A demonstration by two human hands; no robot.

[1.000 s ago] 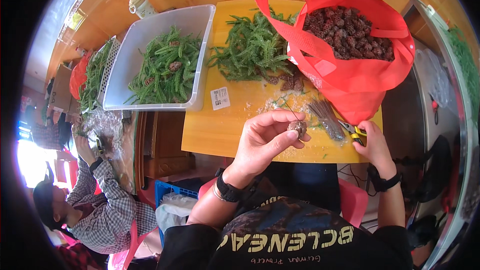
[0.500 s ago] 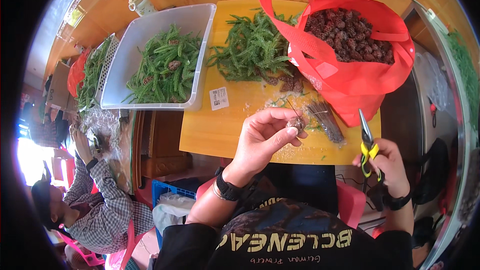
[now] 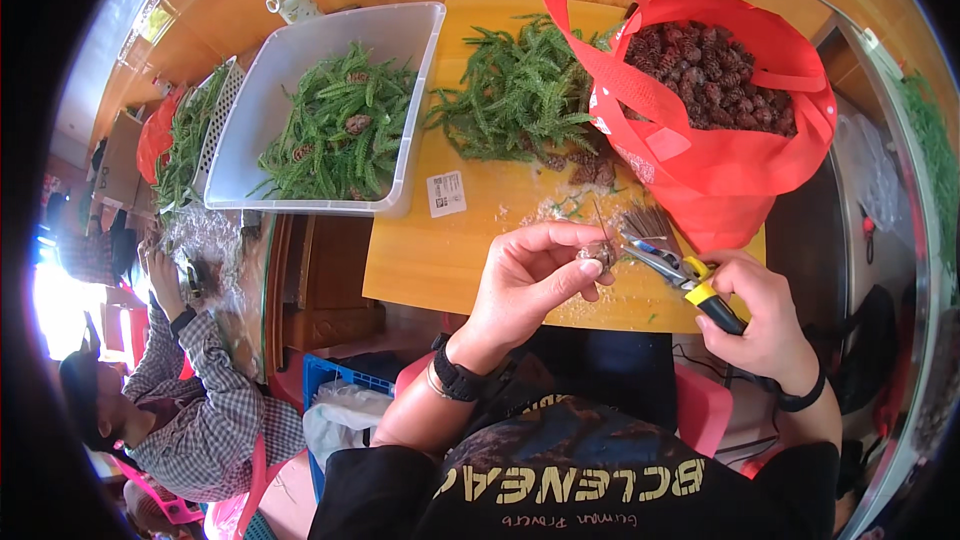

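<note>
Between the thumb and fingers of my left hand (image 3: 545, 265) is a small brown pine cone (image 3: 599, 256), with a thin dark wire (image 3: 600, 215) standing up from it. My right hand (image 3: 762, 315) grips long-nose pliers (image 3: 700, 290) with yellow and black handles. Their jaws are parted and point left, close to the pine cone; contact cannot be made out. Just behind the jaws, a bundle of thin brown wires (image 3: 650, 224) lies on the yellow table (image 3: 480, 270).
A red bag (image 3: 720, 165) full of pine cones (image 3: 710, 75) stands at the right. Green artificial sprigs (image 3: 520, 90) lie beside a clear plastic bin (image 3: 305, 204) holding more. A white label (image 3: 446, 194) rests on the table. A person in a checked shirt (image 3: 215, 420) sits at far left.
My right hand has swung the pliers leftward and up from beside the table, turning their jaws toward the pine cone. My left hand has shifted slightly right, keeping its hold. The view moved slightly.
</note>
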